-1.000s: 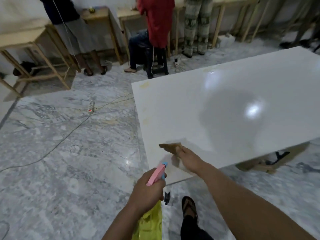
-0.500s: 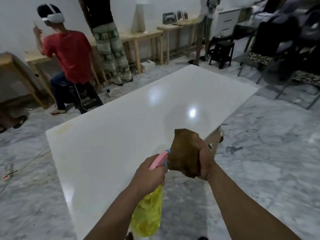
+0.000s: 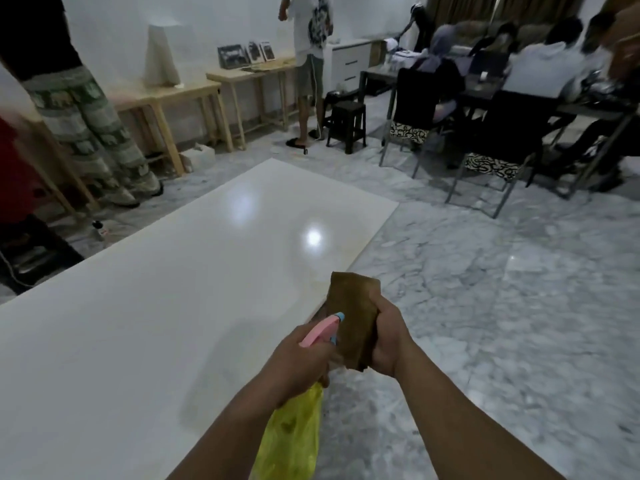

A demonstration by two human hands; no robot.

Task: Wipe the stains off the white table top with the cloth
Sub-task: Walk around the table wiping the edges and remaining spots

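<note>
At the near right edge of the white counter point(image 3: 145, 306): cloth lifted, no wiping under way.

Counter surface reads glossy, no stains visible from here; whether any remain, cannot tell. Wide open marble floor point(image 3: 485, 289) to its right, long edges unobstructed. Yellow spray bottle point(image 3: 294, 434) gripped by left hand point(image 3: 298, 362), nozzle toward brown cloth point(image 3: 353, 317). Right hand point(image 3: 389, 336) clamped around cloth, held above the counter edge, off the surface.
</note>
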